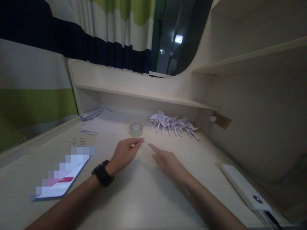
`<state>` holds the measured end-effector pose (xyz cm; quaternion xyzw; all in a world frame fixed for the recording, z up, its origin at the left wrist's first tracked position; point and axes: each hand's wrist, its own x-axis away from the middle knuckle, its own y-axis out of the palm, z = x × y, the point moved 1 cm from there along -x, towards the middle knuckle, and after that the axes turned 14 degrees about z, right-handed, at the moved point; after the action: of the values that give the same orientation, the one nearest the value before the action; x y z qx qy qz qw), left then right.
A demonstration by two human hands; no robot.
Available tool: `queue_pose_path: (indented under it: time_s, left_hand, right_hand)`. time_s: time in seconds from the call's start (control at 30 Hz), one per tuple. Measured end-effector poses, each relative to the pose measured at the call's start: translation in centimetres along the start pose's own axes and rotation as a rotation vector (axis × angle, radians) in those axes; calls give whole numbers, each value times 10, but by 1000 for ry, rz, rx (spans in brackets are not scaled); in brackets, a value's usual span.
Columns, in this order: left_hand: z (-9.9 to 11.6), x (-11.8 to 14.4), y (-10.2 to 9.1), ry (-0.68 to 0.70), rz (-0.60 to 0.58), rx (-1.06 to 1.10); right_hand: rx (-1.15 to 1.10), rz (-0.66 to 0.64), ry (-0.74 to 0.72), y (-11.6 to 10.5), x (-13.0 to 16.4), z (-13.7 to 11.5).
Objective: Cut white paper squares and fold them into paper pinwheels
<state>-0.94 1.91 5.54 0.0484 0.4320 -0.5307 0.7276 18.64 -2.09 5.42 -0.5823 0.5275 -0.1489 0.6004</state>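
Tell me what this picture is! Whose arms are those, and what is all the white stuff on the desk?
The picture comes from a small camera worn on a person's head, so you see what they see, looking down at their own arms. There is no machine here, only two bare hands. The left hand wears a black watch, and its fingers are pinched together on something too small to make out. The right hand is flat and blurry, its fingers pointing forward, holding nothing. Both are over a pale desk. Behind them sit a roll of clear tape and a heap of folded white paper shapes. A booklet lies on the left, and a white power bank on the right.
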Motion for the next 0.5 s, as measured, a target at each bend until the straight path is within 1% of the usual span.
queue_pose_path:
  time_s: [0.13, 0.17, 0.2, 0.23, 0.27, 0.3, 0.4, 0.43, 0.47, 0.5]
  left_hand:
    - [1, -1, -1, 30, 7, -9]
    - [1, -1, -1, 32, 5, -9]
    - [2, -1, -2, 32, 6, -11]
    - [3, -1, -2, 32, 7, -13]
    - [3, -1, -3, 34, 10, -14]
    - [4, 0, -3, 37, 15, -12]
    - [5, 0, -3, 43, 25, 10]
    - [5, 0, -3, 44, 25, 15]
    - [5, 0, -2, 43, 24, 18]
    - [5, 1, -2, 41, 25, 18]
  right_hand:
    - [457, 7, -15, -8, 1, -6]
    - [519, 7, -30, -9, 2, -8]
    - [532, 5, -36, -10, 2, -8]
    - [499, 5, -26, -10, 2, -8]
    - [417, 7, -7, -8, 2, -7]
    - [291, 10, 16, -7, 1, -6]
    - [-187, 6, 64, -1, 0, -3]
    - [-285, 5, 67, -1, 0, -2]
    - [-310, 8, 67, -1, 0, -2]
    - [-253, 16, 66, -2, 0, -2]
